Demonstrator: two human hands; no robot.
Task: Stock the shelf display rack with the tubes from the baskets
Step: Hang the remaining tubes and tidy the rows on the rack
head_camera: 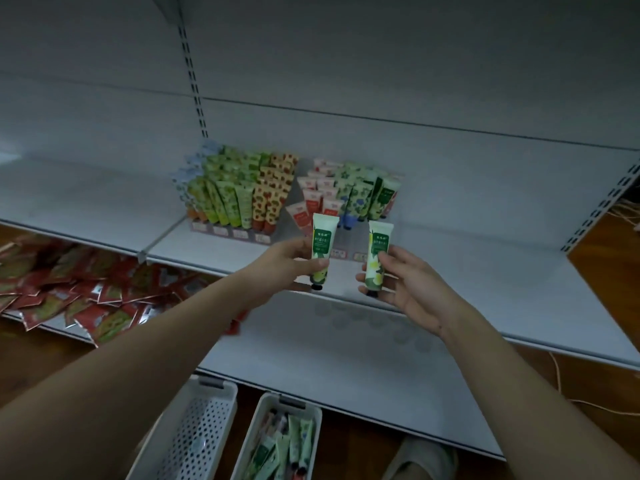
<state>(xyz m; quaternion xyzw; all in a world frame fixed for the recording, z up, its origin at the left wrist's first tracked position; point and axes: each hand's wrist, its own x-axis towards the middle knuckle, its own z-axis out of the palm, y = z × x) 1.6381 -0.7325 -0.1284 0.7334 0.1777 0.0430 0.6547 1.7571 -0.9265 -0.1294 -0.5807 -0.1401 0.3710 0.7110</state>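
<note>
- Left tube (322,244): green-and-white, cap down, upright; held in front of the shelf (485,271), just before the right display rack (346,192).
- Right tube (378,255): same pattern, cap down, upright, near the first but apart.
- Handling, judged: light, soft-walled, smooth; best gripped at the lower body above the cap, gently.
- Left hand (294,261): arm extended, thumb and fingers pinching its tube's lower half.
- Right hand (405,282): fingers curled round its tube's lower half.
- Basket (259,431): below, more tubes inside.
</note>
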